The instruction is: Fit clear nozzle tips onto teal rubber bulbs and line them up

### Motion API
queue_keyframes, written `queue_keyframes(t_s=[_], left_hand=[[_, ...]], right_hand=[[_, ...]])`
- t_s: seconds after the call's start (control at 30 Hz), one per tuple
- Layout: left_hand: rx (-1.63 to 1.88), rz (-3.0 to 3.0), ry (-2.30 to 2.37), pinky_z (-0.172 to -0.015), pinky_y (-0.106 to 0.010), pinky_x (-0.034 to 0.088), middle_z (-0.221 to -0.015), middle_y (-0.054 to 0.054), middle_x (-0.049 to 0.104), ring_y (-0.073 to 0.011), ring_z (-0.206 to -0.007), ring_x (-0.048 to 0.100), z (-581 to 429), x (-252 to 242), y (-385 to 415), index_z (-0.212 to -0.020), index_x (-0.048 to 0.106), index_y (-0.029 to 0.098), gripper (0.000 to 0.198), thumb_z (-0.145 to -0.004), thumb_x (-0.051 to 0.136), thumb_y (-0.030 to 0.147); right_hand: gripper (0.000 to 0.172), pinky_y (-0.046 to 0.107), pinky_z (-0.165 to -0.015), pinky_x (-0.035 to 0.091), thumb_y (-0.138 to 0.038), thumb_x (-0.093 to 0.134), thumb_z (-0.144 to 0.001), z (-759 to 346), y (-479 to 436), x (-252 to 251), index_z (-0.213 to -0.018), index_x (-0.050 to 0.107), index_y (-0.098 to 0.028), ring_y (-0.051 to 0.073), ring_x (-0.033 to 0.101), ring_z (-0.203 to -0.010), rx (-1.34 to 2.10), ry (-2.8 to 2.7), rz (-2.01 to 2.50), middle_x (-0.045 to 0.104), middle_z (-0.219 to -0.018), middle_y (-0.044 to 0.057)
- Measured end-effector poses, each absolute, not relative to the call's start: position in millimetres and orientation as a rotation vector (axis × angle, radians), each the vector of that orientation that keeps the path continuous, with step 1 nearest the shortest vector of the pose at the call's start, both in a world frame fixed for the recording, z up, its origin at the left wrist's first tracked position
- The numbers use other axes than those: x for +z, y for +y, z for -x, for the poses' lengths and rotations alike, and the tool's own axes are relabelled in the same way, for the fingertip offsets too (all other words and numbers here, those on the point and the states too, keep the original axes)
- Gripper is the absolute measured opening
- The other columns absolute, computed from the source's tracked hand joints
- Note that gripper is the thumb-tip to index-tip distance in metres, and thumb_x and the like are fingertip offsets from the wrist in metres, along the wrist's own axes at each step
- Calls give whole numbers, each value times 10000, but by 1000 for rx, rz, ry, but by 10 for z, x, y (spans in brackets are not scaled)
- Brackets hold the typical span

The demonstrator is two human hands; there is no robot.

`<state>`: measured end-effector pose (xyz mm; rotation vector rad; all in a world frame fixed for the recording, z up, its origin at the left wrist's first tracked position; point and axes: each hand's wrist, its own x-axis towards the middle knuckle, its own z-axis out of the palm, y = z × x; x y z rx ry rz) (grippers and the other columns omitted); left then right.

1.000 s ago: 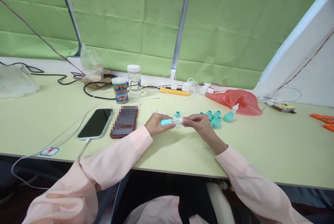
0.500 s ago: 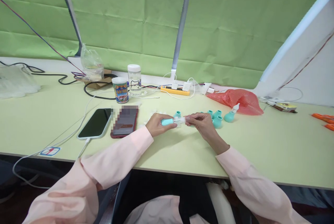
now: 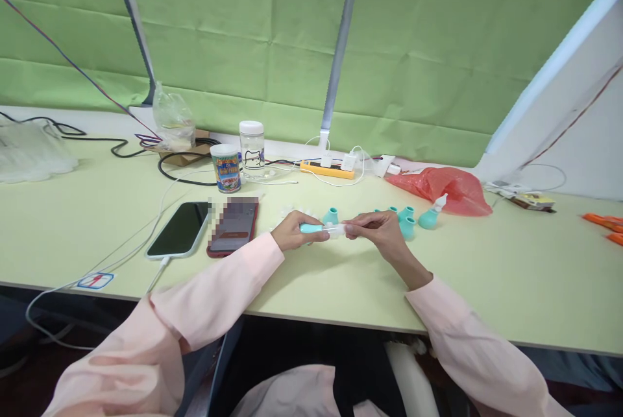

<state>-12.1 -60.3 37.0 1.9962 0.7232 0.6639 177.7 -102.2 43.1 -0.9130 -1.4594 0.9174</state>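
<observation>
My left hand (image 3: 295, 229) is closed around a slim tool with a light-blue handle (image 3: 311, 228). Its thin shaft points right, into or against a small translucent white plastic piece (image 3: 335, 230); which of the two I cannot tell. The fingers of my right hand (image 3: 377, 230) pinch the right end of that piece. Just behind the hands stands a teal rubber bulb (image 3: 330, 215) with an open neck. Several more teal bulbs (image 3: 407, 227) are grouped behind my right hand, partly hidden by it. One bulb (image 3: 428, 218) further right carries a clear pointed nozzle (image 3: 440, 202).
Left of my hands lie a red-cased phone (image 3: 233, 226) and a phone on a charging cable (image 3: 179, 229). Small clear pieces (image 3: 287, 212) sit behind my left hand. Further back are a printed cup (image 3: 226, 169), a bottle (image 3: 252, 151), a power strip (image 3: 327, 170) and a red bag (image 3: 442, 190).
Both hands stay together in nearly the same place. My right fingers have shifted slightly on the translucent piece, and the light-blue handle has turned a little. The whole view has moved slightly.
</observation>
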Motion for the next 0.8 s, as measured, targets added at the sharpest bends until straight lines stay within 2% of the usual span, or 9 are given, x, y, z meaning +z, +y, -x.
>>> queue_keyframes(t_s=[0.13, 0.27, 0.57, 0.8], left_hand=[[661, -1879, 729, -299, -157, 246, -468, 36, 406, -36, -355, 325, 111, 377, -615, -755, 591, 102, 365, -640, 519, 441], [658, -1830, 712, -288, -158, 261, -464, 32, 412, -40, -353, 343, 114, 388, -620, -721, 587, 98, 356, -636, 526, 439], [594, -1835, 741, -282, -160, 237, -438, 32, 416, -34, -338, 327, 120, 375, -626, -662, 590, 92, 365, -598, 557, 450], [576, -1862, 746, -290, -162, 236, -441, 33, 414, -34, -347, 321, 125, 374, -625, -705, 602, 89, 380, -595, 562, 450]], right_hand=[[43, 269, -470, 468, -163, 667, -545, -1727, -1023, 385, -580, 647, -176, 119, 549, -478, 825, -1397, 844, 629, -590, 20], [50, 278, -471, 464, -164, 666, -545, -1711, -1033, 382, -589, 648, -182, 124, 550, -482, 781, -1396, 816, 626, -589, 17], [54, 291, -532, 480, -171, 678, -533, -1816, -1030, 459, -579, 650, -168, 132, 567, -502, 948, -1567, 883, 623, -553, 17], [55, 311, -609, 494, -186, 677, -536, -1830, -1034, 460, -578, 649, -166, 125, 569, -504, 994, -1577, 899, 621, -541, 9]])
